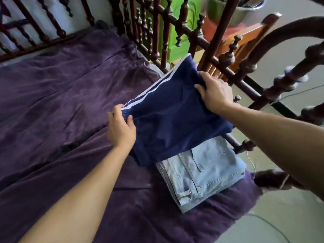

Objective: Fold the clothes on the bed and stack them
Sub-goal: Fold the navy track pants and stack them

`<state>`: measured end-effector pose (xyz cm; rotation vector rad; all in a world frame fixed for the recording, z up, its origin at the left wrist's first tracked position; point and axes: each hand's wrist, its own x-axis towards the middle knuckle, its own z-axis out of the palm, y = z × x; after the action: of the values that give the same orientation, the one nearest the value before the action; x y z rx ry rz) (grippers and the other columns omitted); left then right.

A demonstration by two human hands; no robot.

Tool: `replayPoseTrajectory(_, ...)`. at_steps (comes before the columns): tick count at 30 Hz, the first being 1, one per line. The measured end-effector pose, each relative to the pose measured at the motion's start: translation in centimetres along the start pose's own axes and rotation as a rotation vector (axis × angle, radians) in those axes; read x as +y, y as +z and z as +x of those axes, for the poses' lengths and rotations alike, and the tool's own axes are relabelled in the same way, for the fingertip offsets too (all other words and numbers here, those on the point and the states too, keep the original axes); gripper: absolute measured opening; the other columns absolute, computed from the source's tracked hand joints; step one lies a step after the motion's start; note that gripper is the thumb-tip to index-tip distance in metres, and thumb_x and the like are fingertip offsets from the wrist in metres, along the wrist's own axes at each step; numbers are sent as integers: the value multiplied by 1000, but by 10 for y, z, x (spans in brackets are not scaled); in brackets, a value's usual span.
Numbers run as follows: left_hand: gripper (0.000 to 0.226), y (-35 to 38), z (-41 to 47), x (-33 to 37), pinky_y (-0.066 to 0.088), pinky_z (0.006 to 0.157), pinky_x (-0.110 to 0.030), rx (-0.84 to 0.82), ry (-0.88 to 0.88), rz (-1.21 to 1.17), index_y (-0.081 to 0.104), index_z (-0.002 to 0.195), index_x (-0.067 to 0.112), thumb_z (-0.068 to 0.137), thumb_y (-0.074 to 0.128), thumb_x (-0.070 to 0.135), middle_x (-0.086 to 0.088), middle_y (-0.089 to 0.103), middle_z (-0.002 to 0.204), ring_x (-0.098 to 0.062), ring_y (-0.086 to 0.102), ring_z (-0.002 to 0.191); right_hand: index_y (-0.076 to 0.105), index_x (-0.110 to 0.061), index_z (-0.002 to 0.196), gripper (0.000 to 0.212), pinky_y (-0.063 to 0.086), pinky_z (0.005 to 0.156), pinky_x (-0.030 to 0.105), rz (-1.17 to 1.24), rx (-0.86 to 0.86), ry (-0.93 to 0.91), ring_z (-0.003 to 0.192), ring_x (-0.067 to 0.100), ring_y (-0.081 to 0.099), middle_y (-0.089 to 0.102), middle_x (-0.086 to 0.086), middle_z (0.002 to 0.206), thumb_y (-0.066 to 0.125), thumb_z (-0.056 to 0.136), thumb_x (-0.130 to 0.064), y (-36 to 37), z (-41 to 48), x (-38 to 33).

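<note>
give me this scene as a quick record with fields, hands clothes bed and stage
left hand: pinches the navy garment's striped corner
right hand: grips its far edge
navy garment: folded, overlapping the jeans' far end
jeans: light blue, folded, lying on the bed cover
bed cover: purple, wrinkled
stage: navy garment not yet released onto the jeans

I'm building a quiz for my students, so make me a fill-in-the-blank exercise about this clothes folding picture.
The left hand and right hand hold a navy garment with white ____ along one edge.
It partly hides folded light blue ____.
The wrinkled sheet is coloured ____.
Missing words: stripes; jeans; purple.
</note>
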<state>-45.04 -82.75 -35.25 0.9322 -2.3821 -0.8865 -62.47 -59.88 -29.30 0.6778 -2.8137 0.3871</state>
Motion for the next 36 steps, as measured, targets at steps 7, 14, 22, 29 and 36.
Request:
replayPoseTrajectory(7,41,102,73,-54,37,75,-35,-145,-167,51,43,128,20,91,59,24,-11,47,128,-35,54,108,43,-27,135,43,40,73,41,-26,-142,36,100,40,59,62,12,115,47,95,-43,113,68,21)
replayPoseTrajectory(14,60,142,45,-95,31,103,-54,-177,309,376,41,143,20,87,61,31,-20,28,152,-43,31,135,46,-18,141,57,35,104,51,-132,-161,-198,132,39,39,43,18,145,46,93,-49,182,31,23)
replayPoseTrajectory(22,62,180,-9,-143,16,113,-60,-373,411,589,37,146,24,91,34,53,-16,15,158,-37,8,146,18,-30,152,72,10,117,51,-215,-504,-47,148,26,8,13,8,161,27,91,-68,247,-18,63)
replayPoseTrajectory(29,63,178,-12,-131,11,114,-58,-453,363,705,28,149,23,94,32,52,-16,10,159,-37,2,146,14,-25,153,74,12,116,51,-244,-508,-20,147,28,12,16,11,160,23,93,-66,245,-27,58)
replayPoseTrajectory(36,50,111,-41,-85,25,108,-44,-676,274,637,41,141,22,93,47,35,-13,20,156,-30,18,143,30,-25,149,62,20,112,43,-227,-604,-58,145,25,21,26,9,156,36,95,-55,170,-92,19)
